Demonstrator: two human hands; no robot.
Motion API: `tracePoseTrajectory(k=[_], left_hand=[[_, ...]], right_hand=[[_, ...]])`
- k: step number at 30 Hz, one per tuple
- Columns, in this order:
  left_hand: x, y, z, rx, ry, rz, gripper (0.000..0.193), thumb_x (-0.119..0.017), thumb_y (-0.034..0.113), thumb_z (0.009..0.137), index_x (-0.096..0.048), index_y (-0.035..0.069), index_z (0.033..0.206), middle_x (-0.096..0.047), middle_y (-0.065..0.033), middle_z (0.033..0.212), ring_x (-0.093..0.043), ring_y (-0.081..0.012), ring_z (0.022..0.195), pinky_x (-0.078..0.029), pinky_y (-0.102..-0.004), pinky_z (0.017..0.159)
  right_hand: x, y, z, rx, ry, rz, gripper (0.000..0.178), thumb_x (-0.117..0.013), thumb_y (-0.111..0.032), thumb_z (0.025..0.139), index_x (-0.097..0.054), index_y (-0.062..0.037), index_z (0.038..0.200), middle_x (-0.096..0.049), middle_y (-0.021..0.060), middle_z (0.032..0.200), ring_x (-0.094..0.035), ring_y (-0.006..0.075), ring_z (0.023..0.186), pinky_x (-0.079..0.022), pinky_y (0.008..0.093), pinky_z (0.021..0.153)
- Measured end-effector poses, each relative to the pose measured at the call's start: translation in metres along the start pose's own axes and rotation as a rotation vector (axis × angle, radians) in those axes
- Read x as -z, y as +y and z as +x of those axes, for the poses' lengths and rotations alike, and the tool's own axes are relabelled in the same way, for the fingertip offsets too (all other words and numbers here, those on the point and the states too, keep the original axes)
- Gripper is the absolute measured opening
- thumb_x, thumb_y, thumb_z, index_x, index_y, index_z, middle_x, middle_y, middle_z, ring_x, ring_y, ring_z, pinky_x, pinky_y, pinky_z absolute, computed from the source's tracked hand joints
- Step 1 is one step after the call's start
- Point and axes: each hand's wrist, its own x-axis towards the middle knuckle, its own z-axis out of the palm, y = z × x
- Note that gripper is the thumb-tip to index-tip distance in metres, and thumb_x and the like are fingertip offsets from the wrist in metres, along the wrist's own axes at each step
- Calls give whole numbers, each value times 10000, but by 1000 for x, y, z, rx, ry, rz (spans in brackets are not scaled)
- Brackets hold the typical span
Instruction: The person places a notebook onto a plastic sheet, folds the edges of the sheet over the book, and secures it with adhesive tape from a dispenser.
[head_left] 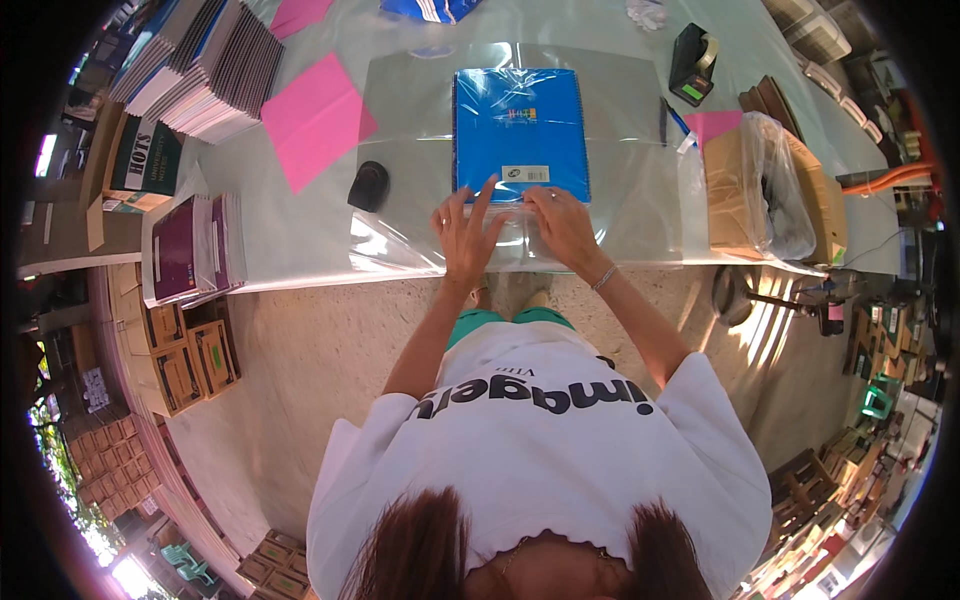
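A blue spiral-bound notebook (518, 125) lies flat on the table inside a shiny clear plastic wrapper (515, 210), its back cover with a white barcode label facing up. At the near left corner, my left hand (465, 238) rests with fingers apart, the index fingertip on the notebook's lower edge. My right hand (563, 228) is at the near right corner, its fingers curled and pinching the loose plastic along that edge. The film between the two hands is wrinkled and catches the light; its exact outline is hard to make out.
Left of the notebook are a black computer mouse (369, 187), a pink sheet (318, 122) and tall notebook stacks (225, 85). To the right stand a tape dispenser (692, 65), a blue pen (679, 120) and a cardboard box (735, 190) with a plastic bag. The table's near edge runs just below my hands.
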Motion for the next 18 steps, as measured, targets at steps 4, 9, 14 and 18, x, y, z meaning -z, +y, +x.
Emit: tracePoseTrajectory(k=[4,9,14,18], left_hand=[[12,-11,40,-239,-181,6,341,-692,394,777,-666,245,1082,-508,13,1232,-424,-209,1225,-188,-530,1051],[3,-24,47,-407,-180,-33,294,-698,370,759,-688,199,998,-576,35,1142,-423,-184,1245,-168,-542,1086],[-2,-26,45,-457,-203,-73,248,-705,289,743,-682,160,955,-635,46,1014,-558,-163,1075,-351,-422,1023],[-6,-30,48,-519,-244,-121,245,-703,250,704,-669,151,925,-638,41,942,-609,-158,915,-501,-316,806]], right_hand=[[9,-3,14,-110,-117,11,141,-580,-104,847,-576,-75,984,-642,125,867,-598,317,860,-461,435,749],[21,-3,15,143,2,-290,230,-608,-143,828,-586,-118,1056,-600,89,1088,-543,295,1043,-448,410,881],[24,32,1,333,-105,-499,346,-647,-190,797,-581,-143,1134,-544,74,1217,-500,282,1134,-434,408,945],[17,40,-1,229,-55,-355,258,-661,-203,779,-621,-93,1009,-574,74,1169,-522,271,1107,-448,393,937]])
